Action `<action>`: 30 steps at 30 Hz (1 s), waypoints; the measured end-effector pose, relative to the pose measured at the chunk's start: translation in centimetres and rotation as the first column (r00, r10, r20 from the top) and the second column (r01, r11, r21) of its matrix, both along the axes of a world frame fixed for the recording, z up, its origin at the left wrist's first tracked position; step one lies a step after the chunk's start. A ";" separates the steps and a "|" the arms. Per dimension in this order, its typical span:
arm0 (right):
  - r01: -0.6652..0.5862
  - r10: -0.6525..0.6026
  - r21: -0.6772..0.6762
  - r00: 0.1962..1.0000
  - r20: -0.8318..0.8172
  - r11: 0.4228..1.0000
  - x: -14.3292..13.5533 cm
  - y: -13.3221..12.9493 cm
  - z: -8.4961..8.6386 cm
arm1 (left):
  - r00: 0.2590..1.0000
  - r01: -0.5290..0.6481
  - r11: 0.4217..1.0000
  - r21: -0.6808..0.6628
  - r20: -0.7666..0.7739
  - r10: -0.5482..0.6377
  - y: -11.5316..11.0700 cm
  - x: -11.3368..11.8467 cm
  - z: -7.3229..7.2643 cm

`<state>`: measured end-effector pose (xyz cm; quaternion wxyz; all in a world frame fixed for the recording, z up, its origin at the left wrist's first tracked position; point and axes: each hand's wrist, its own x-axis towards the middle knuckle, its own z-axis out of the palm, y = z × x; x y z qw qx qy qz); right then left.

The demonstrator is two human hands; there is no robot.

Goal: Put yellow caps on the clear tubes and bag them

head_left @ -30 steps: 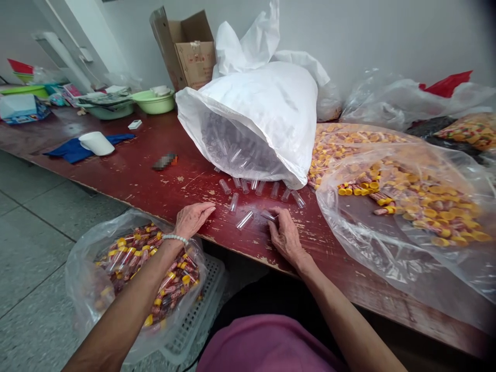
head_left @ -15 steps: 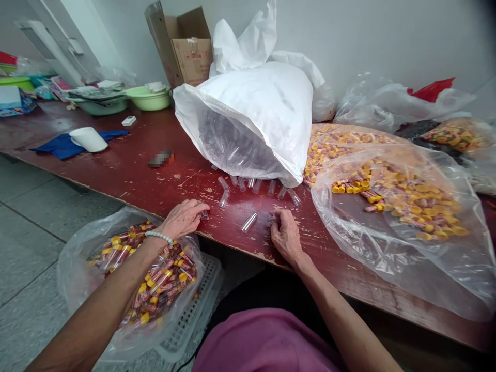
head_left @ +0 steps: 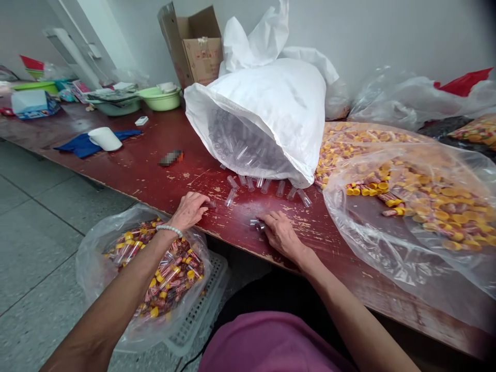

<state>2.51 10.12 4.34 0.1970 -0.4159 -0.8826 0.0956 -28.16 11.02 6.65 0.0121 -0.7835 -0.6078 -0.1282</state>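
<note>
Head view: your right hand (head_left: 284,235) now grips two clear tubes (head_left: 254,222), the stray one gathered in; your left hand (head_left: 189,212) pinches another tube (head_left: 210,204), furthering the gathering.

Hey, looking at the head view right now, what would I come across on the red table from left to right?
Blue-and-white box, white cup, small white object, left hand, right hand with clear tubes at its fingertips, large clear plastic bag.
</note>
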 end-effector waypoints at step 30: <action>0.153 -0.236 -0.198 0.820 -0.522 0.968 0.9 -0.1 -1.1 | 0.986 0.014 0.999 0.041 0.165 -0.021 3.2 4.5 0.2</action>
